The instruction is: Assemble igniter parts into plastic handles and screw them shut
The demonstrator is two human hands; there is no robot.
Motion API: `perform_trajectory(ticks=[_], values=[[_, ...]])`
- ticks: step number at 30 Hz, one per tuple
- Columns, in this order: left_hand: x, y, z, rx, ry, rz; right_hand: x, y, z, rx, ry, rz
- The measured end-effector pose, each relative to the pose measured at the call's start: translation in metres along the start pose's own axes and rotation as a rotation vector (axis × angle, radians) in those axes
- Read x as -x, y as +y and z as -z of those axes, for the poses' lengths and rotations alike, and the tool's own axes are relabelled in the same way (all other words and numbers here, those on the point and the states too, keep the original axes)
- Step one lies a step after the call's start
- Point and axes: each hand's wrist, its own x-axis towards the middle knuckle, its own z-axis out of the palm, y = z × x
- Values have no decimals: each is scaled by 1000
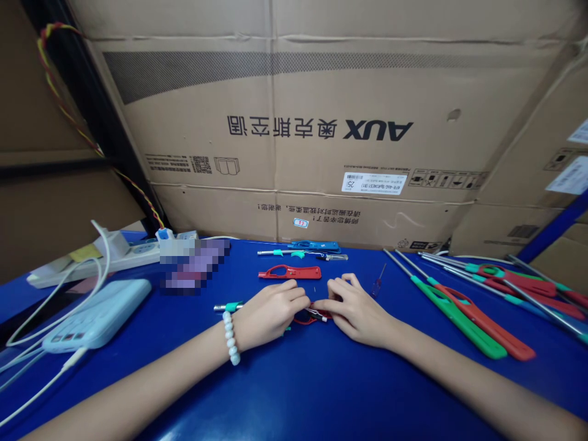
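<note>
Between my hands lies an opened red long-nosed lighter (301,320), its thin wires and small inner parts showing. My left hand (273,309), with a beaded bracelet on the wrist, is closed over its left side, fingertips pinched together. My right hand (361,312) has its fingers curled and grips the lighter's right side. Much of the lighter is covered by the fingers. A metal tube with a teal collar (229,307) sticks out past my left hand. Just beyond the hands rests a loose red casing half (294,272). Right of it lies a small screwdriver (377,285).
Further back lie a blue casing (316,247) and a loose lighter tube (275,252). A green lighter (459,315), an orange-red lighter (487,324) and several others lie right. At left are a light-blue power bank (98,315), cables and a power strip (138,252). A cardboard wall (298,79) stands behind.
</note>
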Motion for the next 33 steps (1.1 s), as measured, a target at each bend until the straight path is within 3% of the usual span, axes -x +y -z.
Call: perform_trajectory(ticks=[11, 20, 33], values=[[-2, 9, 2, -146, -56, 16, -1, -1, 1, -1, 1, 6], [-3, 11, -3, -124, -93, 87, 0, 1, 0, -12, 1, 5], [-6, 25, 5, -114, -104, 296, 0, 0, 0, 2, 4, 4]])
